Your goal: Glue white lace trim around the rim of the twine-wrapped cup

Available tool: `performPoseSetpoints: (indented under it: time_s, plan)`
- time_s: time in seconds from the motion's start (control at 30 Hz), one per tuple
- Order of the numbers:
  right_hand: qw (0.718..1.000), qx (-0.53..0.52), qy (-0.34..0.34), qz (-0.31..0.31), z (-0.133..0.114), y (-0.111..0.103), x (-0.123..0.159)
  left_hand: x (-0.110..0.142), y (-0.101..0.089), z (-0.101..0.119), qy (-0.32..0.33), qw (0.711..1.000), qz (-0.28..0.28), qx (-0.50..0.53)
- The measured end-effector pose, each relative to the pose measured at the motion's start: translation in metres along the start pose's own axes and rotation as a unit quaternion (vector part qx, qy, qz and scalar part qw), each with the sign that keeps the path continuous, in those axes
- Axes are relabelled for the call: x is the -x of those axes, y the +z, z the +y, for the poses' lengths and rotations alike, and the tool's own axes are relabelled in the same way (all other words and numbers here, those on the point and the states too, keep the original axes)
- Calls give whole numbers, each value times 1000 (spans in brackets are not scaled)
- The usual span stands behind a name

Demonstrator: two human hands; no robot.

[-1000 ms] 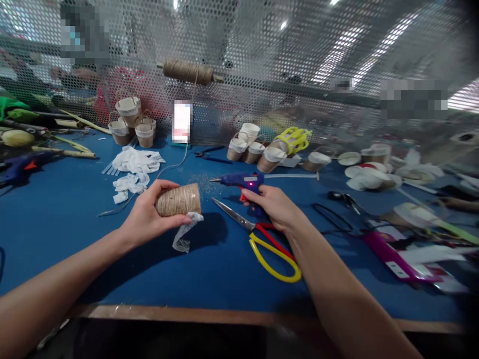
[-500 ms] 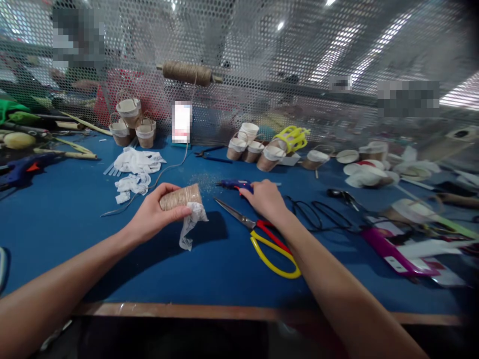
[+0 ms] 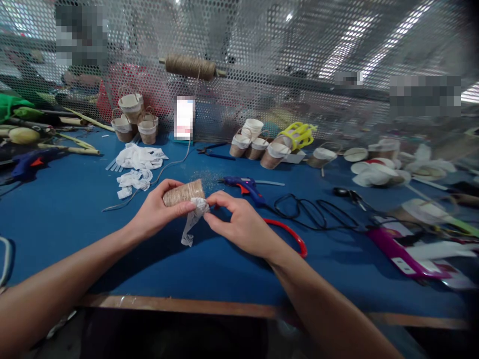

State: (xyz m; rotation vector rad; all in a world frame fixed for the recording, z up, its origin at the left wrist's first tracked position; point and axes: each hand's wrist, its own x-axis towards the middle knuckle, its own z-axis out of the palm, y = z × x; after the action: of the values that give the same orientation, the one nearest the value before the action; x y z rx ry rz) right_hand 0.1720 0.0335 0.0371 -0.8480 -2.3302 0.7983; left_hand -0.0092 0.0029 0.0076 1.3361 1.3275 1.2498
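Note:
My left hand [image 3: 155, 214] grips a small cup wrapped in jute twine [image 3: 183, 193], held on its side above the blue table [image 3: 75, 219]. A strip of white lace [image 3: 191, 222] hangs from the cup's rim. My right hand [image 3: 237, 224] has come up to the cup and pinches the top of the lace with thumb and forefinger. The blue glue gun [image 3: 245, 184] lies on the table just behind my right hand, with its black cord [image 3: 310, 212] looping to the right. Scissors with a red handle [image 3: 292, 234] lie partly hidden under my right hand.
A spool of jute twine [image 3: 190, 67] hangs on the perforated metal screen [image 3: 262, 60]. Finished twine cups [image 3: 136, 119] and more cups [image 3: 258, 147] stand along the back. White lace scraps [image 3: 136, 162] lie at the left. A second glue gun [image 3: 28, 164] and craft clutter [image 3: 404, 174] sit at the sides.
My right hand let go of the glue gun, which now lies on the table, and moved left to the cup, pinching the lace. The left hand kept holding the cup.

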Motion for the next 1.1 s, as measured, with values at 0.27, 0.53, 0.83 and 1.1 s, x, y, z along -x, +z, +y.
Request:
performPoseSetpoints:
  time_s: [0.27, 0.53, 0.83, 1.1]
  plan:
    - [998, -63, 16, 6, 4, 1, 3, 0, 1, -1, -24, 999, -33, 11]
    - [975, -170, 92, 107, 17, 0, 3, 5, 8, -5, -137, 961, -138, 196]
    - [975, -136, 116, 134, 25, -2, 2, 17, 13, 9, -108, 980, -64, 152]
    - [978, -136, 118, 107, 25, -5, 2, 14, 0, 13, -5, 986, -31, 161]
